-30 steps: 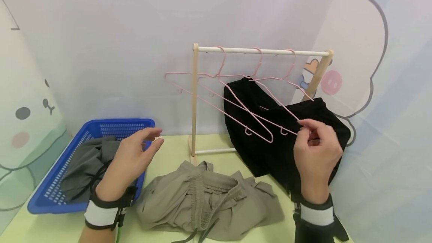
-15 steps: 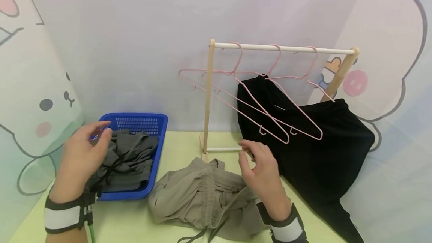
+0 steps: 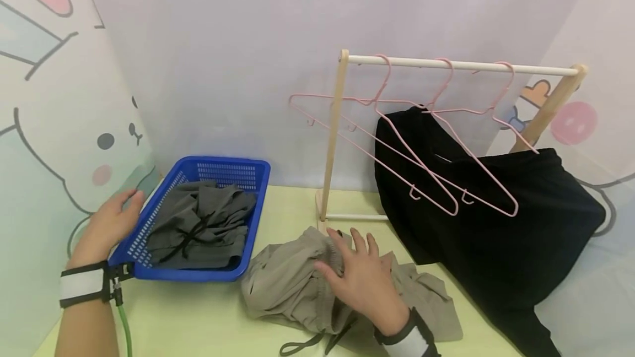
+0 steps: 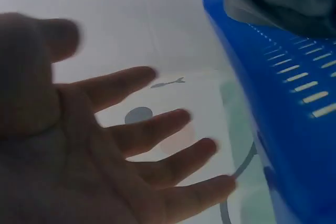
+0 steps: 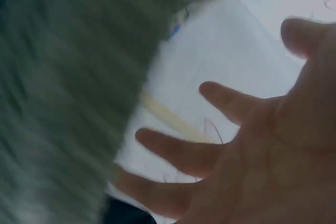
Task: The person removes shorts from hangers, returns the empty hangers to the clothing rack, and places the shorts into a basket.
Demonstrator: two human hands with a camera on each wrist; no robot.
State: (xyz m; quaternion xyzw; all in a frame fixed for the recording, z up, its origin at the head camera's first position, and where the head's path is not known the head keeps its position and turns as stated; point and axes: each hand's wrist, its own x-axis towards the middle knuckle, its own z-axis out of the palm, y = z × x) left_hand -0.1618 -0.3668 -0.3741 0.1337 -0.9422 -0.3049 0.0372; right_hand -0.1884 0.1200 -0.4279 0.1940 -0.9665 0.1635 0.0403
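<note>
My left hand [image 3: 108,223] is at the outer left side of the blue plastic basket [image 3: 198,275]; in the left wrist view its fingers are spread beside the basket wall [image 4: 247,93], holding nothing. Dark grey drawstring shorts [image 3: 208,219] lie bunched inside the basket. My right hand [image 3: 364,277] is over the khaki drawstring shorts [image 3: 283,280], its fingers spread. Those shorts lie crumpled on the table, waistband and cords toward me. In the right wrist view a blurred stretch of the khaki cloth [image 5: 68,87] fills the left side, with the fingers close to it.
A wooden rack with a white rail [image 3: 416,63] stands behind the khaki shorts. Pink wire hangers [image 3: 397,125] hang from it. A black garment [image 3: 496,236], seemingly trousers, hangs on the right one and trails onto the yellow-green table [image 3: 183,318]. A printed curtain [image 3: 223,43] encloses the back.
My right hand has left the black garment and moved left over the khaki shorts. My left hand has gone from above the basket's right side to its left side. The head view has turned left.
</note>
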